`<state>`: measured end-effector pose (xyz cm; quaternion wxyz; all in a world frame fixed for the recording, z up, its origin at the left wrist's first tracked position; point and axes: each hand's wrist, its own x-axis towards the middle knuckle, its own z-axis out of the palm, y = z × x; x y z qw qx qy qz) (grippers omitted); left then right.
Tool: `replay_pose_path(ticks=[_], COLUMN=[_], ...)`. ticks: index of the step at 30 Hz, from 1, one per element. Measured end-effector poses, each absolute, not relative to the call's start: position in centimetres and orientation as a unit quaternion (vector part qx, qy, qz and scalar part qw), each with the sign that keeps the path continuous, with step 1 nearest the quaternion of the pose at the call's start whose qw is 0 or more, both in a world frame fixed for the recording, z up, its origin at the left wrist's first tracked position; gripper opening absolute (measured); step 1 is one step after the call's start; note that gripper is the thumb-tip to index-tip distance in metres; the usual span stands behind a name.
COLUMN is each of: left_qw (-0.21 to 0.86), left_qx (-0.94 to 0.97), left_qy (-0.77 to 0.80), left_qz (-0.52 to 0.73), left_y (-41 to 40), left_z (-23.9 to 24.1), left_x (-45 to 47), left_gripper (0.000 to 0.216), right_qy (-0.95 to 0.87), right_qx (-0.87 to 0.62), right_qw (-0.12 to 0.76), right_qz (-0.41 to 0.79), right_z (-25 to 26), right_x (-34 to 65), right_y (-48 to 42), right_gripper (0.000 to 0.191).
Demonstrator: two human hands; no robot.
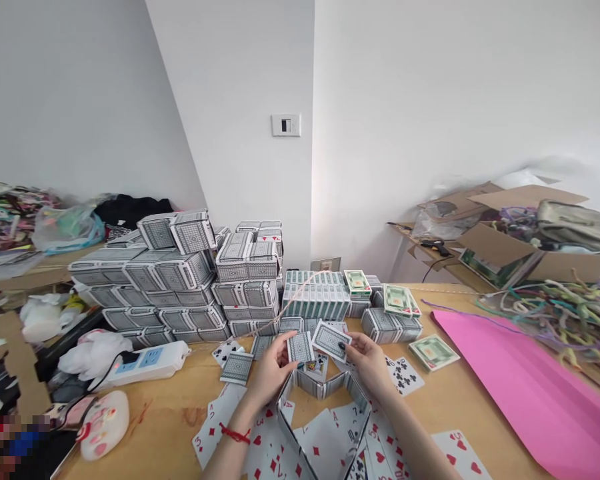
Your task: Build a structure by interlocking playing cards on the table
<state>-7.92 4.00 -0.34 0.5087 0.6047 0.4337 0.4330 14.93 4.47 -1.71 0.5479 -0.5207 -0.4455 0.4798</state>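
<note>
My left hand (274, 365), with a red string on its wrist, pinches a grey-patterned playing card (300, 348) that looks short, perhaps folded. Between the fingers of my right hand (369, 359) is a second playing card (330, 339), tilted, its patterned back facing me. The two cards are close together; whether they touch I cannot tell. Just below them on the table stands a heart-shaped frame (363, 395) that appears built from folded cards. Loose face-up cards (316, 443) lie inside and around it. A patterned card piece (237, 367) rests left of my left hand.
Stacked blocks of folded cards (180, 270) rise at the back left. Green card boxes (433, 352) sit at the right, beside a pink sheet (520, 380). A white power strip (153, 362) lies at the left. Pipe cleaners (560, 320) and a cardboard box (505, 247) are far right.
</note>
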Motion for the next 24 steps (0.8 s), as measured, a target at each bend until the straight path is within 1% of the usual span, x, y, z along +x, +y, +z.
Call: replay_pose_path(ticks=[5,12,18,24], left_qw=[0.487,0.456,0.445,0.435], left_qx=[0.619,0.652,0.663,0.661], left_qy=[0.443,0.475,0.468,0.475], left_qz=[0.428,0.376,0.38,0.383], left_y=[3.9,4.1,4.2,4.2], left_z=[-0.5,-1.1,-1.6,-1.3], left_x=[-7.9,-8.4,-8.5,-8.6], left_gripper=[0.054,0.058,0.057,0.054], right_qy=[-0.491,-0.546,-0.586,-0.623], right_qx=[-0.509,-0.557,-0.583,-0.573], right_qw=[0.522,0.459,0.406,0.388], right_qz=[0.477,0.425,0.389,0.365], right_z=[-1.8,-2.2,-1.7,-1.1], right_x=[14.9,15.3,15.6,15.3], right_y=[4.2,4.1,4.0,4.1], right_gripper=[0.04,0.03,0.033,0.032])
